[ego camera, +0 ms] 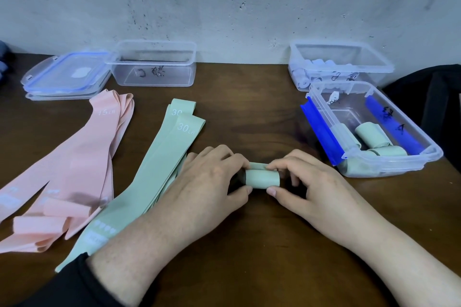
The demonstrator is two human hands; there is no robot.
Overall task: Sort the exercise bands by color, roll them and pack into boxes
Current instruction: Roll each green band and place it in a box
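Pale green roll [262,177] at centre; more pale green rolls [369,136] in the clear box with blue clips [374,129] at three o'clock. Flat pale green bands [159,164] with white print at nine, pink bands [82,157] beyond. Dark brown wooden table [249,244]; speckled grey-white wall [224,2] at twelve.

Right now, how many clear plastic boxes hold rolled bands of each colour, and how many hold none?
Near right clear plastic box holding sage-green rolled bands: 1
Far right clear plastic box holding pale blue rolled bands: 1
Left clear plastic box holding no bands: 1
Total: 3 boxes
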